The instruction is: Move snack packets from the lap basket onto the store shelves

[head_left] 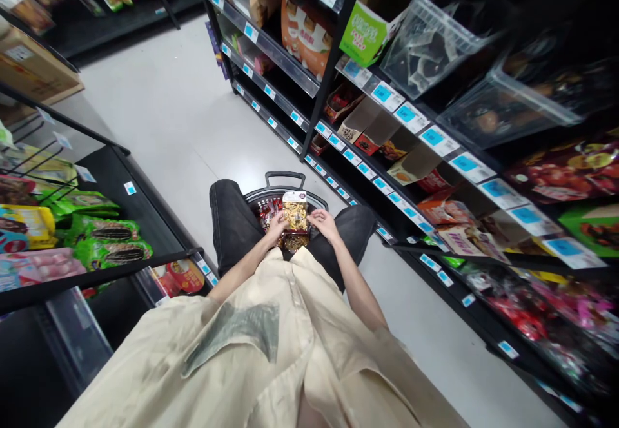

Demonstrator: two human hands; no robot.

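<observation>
Between my knees stands a black shopping basket (285,175) with a raised handle. Above it I hold a snack packet (294,212) with a white top and a yellow-brown front. My left hand (276,227) pinches the packet's left edge. On the other side, the fingers of my right hand (324,223) are closed at its right edge. Red-wrapped goods (268,209) lie in the basket to the left of the packet. Another shiny brown packet (294,242) shows just below, partly hidden by my hands and shirt.
A black shelf (387,183) with price tags, open cartons and clear plastic bins (425,41) rises close on my right. At left, a lower shelf holds green bags (109,241). A cardboard box (36,60) sits farther back. Grey floor (164,106) stretches ahead.
</observation>
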